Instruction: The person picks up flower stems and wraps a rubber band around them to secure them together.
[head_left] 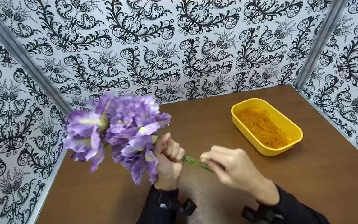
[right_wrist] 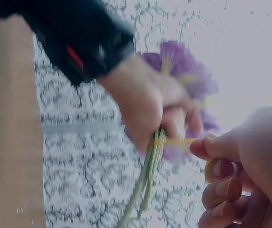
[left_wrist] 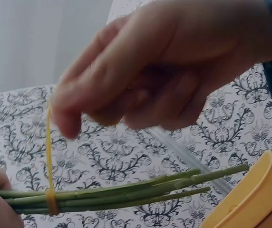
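Purple flowers (head_left: 129, 119), head view: ten o'clock from our left hand (head_left: 169, 160), which grips the stems (head_left: 194, 161). Left wrist: our right hand (left_wrist: 140, 61) pinches a yellow band (left_wrist: 49, 147), taut toward twelve. Right wrist: it runs toward three; we're likely binding, probably needing another loop.

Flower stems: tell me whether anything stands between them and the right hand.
Nothing visible obstructs; only the stretched yellow rubber band, pinched by the right hand and wrapped round the flower stems near the left hand, spans the gap.
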`<state>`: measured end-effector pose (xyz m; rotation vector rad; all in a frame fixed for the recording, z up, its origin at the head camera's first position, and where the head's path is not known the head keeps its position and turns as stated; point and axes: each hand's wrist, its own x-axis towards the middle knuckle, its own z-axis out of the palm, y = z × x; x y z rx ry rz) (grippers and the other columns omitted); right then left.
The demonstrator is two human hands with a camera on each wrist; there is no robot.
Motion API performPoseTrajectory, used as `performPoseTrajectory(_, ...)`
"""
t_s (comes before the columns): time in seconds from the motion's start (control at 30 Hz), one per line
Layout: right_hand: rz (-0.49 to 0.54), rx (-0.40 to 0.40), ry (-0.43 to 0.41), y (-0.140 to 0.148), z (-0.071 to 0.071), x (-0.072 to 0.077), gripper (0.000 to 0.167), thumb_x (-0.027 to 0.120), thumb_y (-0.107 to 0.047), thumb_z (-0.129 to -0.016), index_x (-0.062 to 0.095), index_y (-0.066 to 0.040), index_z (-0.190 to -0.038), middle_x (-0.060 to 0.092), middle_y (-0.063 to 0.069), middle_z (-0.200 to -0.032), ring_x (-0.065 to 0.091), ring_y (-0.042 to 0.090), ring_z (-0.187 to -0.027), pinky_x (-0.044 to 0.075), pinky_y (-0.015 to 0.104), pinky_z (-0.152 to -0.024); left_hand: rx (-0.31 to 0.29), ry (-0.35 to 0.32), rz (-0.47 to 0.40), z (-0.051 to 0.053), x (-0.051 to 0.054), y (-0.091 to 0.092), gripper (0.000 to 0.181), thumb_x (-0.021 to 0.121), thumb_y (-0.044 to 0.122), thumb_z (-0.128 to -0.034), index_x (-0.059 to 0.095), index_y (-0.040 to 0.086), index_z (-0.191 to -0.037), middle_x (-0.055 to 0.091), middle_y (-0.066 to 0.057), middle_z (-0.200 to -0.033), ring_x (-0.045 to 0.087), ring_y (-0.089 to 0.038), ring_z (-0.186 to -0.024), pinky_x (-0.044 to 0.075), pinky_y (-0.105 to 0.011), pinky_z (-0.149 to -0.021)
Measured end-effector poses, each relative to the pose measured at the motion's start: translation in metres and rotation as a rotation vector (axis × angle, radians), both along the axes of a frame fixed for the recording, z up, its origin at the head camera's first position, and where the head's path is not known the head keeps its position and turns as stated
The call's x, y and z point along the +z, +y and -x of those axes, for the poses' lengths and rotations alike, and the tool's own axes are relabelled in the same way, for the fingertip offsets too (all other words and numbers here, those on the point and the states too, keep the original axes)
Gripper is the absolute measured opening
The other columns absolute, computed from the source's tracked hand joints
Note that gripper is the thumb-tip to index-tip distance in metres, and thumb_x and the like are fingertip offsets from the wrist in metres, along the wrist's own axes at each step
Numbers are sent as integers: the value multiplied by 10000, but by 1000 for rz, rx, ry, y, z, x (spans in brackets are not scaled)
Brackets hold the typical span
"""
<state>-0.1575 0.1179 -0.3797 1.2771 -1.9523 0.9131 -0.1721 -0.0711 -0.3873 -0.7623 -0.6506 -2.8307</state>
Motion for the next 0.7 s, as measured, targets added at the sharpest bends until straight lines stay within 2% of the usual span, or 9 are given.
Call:
performPoseTrajectory(0.13, 25, -46, -36, 7, 15, -3, 151, 736, -15, -897, 728, -123, -1002, 617, -64, -817, 525, 36, -655, 456, 150, -571, -80, 47, 64, -5, -1, 8, 539, 574, 145, -993, 181, 152, -624, 131, 58, -539, 90, -54, -454, 68, -201, -421)
performPoseTrajectory(0.23, 43, -29, -91, 8, 24, -6, 173, 739, -1, -897, 732, -134, -1007, 618, -69, -830, 527, 45, -674, 438, 152, -587, -174, 64, 30, -9, 1, 13, 529, 559, 129, -994, 180, 159, -626, 134, 65, -540, 92, -51, -456, 66, -192, -424)
performPoseTrajectory(0.37, 41, 34, -171, 4, 31, -13, 139, 714, -32, -932, 739, -145, -1008, 614, -76, -835, 525, 47, -682, 420, 142, -591, -256, 37, -43, -12, 2, 14, 518, 543, 113, -982, 174, 179, -625, 139, 76, -538, 99, -41, -457, 72, -178, -428)
performPoseTrajectory(0.5, 11, 120, -247, -4, 35, -26, 142, 689, -37, -951, 746, -140, -1031, 636, -55, -853, 548, 64, -702, 452, 174, -598, -285, -4, -102, -10, 3, 12, 531, 547, 115, -972, 166, 192, -611, 140, 79, -523, 100, -37, -452, 78, -173, -425)
performPoseTrajectory(0.6, -19, 212, -299, -11, 37, -37, 184, 654, 28, -946, 738, -105, -1043, 628, -18, -860, 544, 80, -725, 460, 192, -623, -311, -10, -153, -9, 4, 9, 536, 548, 103, -969, 165, 198, -606, 140, 80, -518, 97, -34, -450, 79, -169, -424)
performPoseTrajectory(0.7, -54, 296, -315, -20, 34, -46, 172, 624, 51, -953, 701, -80, -1034, 605, 16, -867, 543, 84, -761, 474, 190, -660, -340, -12, -201, -8, 6, 7, 534, 551, 95, -964, 170, 198, -603, 142, 82, -522, 95, -31, -450, 81, -166, -424)
